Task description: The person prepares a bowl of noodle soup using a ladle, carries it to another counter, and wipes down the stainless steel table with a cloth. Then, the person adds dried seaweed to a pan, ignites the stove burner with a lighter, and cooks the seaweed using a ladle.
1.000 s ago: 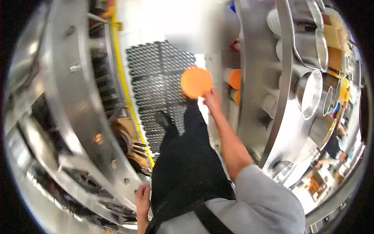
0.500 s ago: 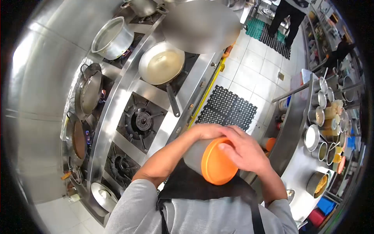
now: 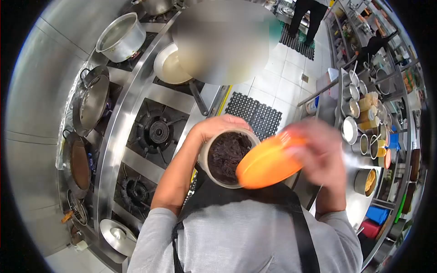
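Observation:
My left hand is wrapped round the far side of a round pale container, held against my apron. Dark brown, shredded-looking contents show through its open top. In my right hand, blurred by motion, is an orange lid, tilted beside the container's right rim. The lid's near-left edge overlaps the rim in view; whether they touch, I cannot tell.
On the left, the stove holds a pale pan with liquid, a large pot and two dark woks. At right stands a counter with small pots and bottles. A person stands at the far end.
The orange lid has come off the container and moved right in my right hand, exposing the dark contents. My left hand still holds the container, now turned more upright.

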Motion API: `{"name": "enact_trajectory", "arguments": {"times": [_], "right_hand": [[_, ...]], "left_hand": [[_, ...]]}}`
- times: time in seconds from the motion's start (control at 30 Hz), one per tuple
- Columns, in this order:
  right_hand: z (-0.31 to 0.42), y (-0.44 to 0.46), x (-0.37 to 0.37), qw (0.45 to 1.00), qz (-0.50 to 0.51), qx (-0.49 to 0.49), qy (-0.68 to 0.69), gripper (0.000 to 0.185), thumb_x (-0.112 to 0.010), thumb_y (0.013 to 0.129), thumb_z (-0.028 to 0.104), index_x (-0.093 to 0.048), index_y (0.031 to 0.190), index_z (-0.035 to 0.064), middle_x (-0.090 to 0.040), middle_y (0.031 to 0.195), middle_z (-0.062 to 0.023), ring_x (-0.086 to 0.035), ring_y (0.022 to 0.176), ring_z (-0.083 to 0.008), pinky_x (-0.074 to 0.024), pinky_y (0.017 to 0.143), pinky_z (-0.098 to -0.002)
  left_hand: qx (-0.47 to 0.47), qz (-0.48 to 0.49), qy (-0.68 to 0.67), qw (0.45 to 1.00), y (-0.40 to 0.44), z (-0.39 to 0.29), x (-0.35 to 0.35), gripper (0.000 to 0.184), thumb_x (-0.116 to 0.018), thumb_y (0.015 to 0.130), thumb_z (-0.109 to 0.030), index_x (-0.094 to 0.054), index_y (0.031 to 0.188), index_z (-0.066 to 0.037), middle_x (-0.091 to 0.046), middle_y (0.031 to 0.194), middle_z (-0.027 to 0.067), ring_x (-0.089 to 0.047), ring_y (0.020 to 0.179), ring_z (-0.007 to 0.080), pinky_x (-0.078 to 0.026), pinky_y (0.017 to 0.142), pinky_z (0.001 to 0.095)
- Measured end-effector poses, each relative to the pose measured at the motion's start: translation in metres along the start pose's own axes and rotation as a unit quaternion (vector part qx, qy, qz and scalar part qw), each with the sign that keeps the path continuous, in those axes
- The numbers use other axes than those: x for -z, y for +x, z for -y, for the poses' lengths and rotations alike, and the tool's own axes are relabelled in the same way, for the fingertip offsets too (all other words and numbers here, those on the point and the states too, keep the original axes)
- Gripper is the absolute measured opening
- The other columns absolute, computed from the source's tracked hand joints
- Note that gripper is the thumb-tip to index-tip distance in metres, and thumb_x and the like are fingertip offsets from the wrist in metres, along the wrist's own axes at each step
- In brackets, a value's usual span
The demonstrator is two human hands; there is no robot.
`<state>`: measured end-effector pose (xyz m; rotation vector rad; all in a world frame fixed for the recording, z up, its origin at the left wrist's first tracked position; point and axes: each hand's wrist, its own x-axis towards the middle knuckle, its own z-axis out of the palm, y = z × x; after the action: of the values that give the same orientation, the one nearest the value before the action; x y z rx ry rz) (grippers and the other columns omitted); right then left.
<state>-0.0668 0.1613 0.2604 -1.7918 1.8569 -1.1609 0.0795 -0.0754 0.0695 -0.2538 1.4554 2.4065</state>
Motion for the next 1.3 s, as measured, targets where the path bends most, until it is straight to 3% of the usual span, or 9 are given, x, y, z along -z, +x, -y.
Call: {"name": "enact_trajectory", "arguments": {"times": [0.07,0.17,0.23,0.27,0.37,0.5,0.73,1.03,1.3], "right_hand": [[-0.002,0.000,0.018,0.975,-0.164,-0.147,0.037,0.022,-0.071,0.089,0.004,-0.070,0.110,-0.0026,-0.073,0.103,-0.0140,-0.070,0.093,-0.0204,-0.0553,0.083,-0.0319],[-0.066,0.010,0.005,0.975,-0.178,-0.117,-0.069,0.026,-0.076,0.090,0.012,-0.071,0.111,-0.0030,-0.074,0.104,-0.0142,-0.069,0.090,-0.0172,-0.0551,0.080,-0.0314],[-0.071,0.013,-0.024,0.982,-0.100,-0.161,-0.012,0.028,-0.077,0.088,0.015,-0.072,0.111,-0.0003,-0.073,0.100,-0.0131,-0.070,0.086,-0.0244,-0.0556,0.079,-0.0344],[-0.067,0.012,-0.034,0.983,-0.089,-0.130,-0.091,0.032,-0.077,0.087,0.017,-0.071,0.114,0.0008,-0.072,0.099,-0.0137,-0.069,0.086,-0.0287,-0.0558,0.078,-0.0369],[-0.040,0.011,-0.034,0.967,-0.111,-0.016,-0.228,0.040,-0.077,0.087,0.024,-0.067,0.120,0.0043,-0.071,0.100,-0.0148,-0.068,0.088,-0.0363,-0.0557,0.079,-0.0426],[-0.015,-0.005,-0.045,0.991,0.056,-0.037,-0.118,0.049,-0.078,0.085,0.031,-0.064,0.124,0.0046,-0.069,0.110,-0.0179,-0.069,0.096,-0.0376,-0.0562,0.082,-0.0433],[0.001,-0.006,-0.088,0.979,0.159,-0.064,-0.107,0.063,-0.081,0.081,0.026,-0.057,0.134,0.0027,-0.057,0.129,-0.0199,-0.060,0.120,-0.0370,-0.0528,0.099,-0.0418],[0.002,0.025,-0.104,0.972,0.165,0.112,-0.122,0.053,-0.080,0.076,0.013,-0.065,0.127,0.0110,-0.054,0.133,-0.0169,-0.052,0.125,-0.0376,-0.0481,0.103,-0.0459],[-0.004,0.029,-0.105,0.979,0.151,0.092,-0.104,0.047,-0.076,0.077,0.008,-0.063,0.122,0.0070,-0.055,0.130,-0.0162,-0.056,0.118,-0.0364,-0.0503,0.100,-0.0445]], "left_hand": [[-0.021,-0.001,-0.021,1.000,-0.009,-0.009,-0.007,0.038,-0.064,0.102,-0.016,-0.057,0.137,-0.003,-0.069,0.122,0.0070,-0.065,0.108,0.0119,-0.053,0.094,0.0286],[-0.082,0.037,-0.053,0.995,-0.002,-0.019,-0.017,0.072,-0.068,0.098,-0.008,-0.030,0.159,-0.009,-0.057,0.142,0.0092,-0.062,0.116,0.0127,-0.052,0.097,0.0299],[-0.080,0.041,-0.105,0.990,0.014,-0.017,-0.031,0.059,-0.071,0.097,-0.013,-0.046,0.150,-0.003,-0.064,0.132,0.0094,-0.064,0.111,0.0127,-0.054,0.094,0.0298],[0.054,-0.006,0.023,0.998,0.016,-0.024,-0.020,0.042,-0.074,0.096,-0.019,-0.064,0.131,0.001,-0.071,0.115,0.0075,-0.068,0.101,0.0120,-0.055,0.090,0.0290],[0.067,-0.028,-0.016,0.997,0.018,-0.021,-0.023,0.032,-0.074,0.096,-0.024,-0.073,0.115,0.002,-0.074,0.102,0.0044,-0.069,0.091,0.0116,-0.056,0.086,0.0278],[0.062,-0.052,-0.053,0.995,0.027,-0.008,-0.011,0.034,-0.073,0.097,-0.027,-0.073,0.114,0.002,-0.074,0.105,0.0053,-0.069,0.091,0.0115,-0.056,0.083,0.0278],[0.053,-0.070,-0.002,0.996,0.019,-0.016,-0.005,0.031,-0.071,0.098,-0.027,-0.074,0.112,0.001,-0.074,0.104,0.0057,-0.068,0.089,0.0114,-0.055,0.081,0.0284],[0.022,-0.094,0.026,0.995,0.009,-0.016,0.004,0.036,-0.073,0.096,-0.031,-0.073,0.112,0.001,-0.073,0.101,0.0047,-0.067,0.089,0.0109,-0.055,0.080,0.0282],[-0.016,-0.127,-0.013,0.992,-0.012,-0.018,0.004,0.029,-0.073,0.097,-0.031,-0.074,0.104,-0.003,-0.071,0.090,0.0006,-0.064,0.078,0.0069,-0.051,0.066,0.0251]]}}
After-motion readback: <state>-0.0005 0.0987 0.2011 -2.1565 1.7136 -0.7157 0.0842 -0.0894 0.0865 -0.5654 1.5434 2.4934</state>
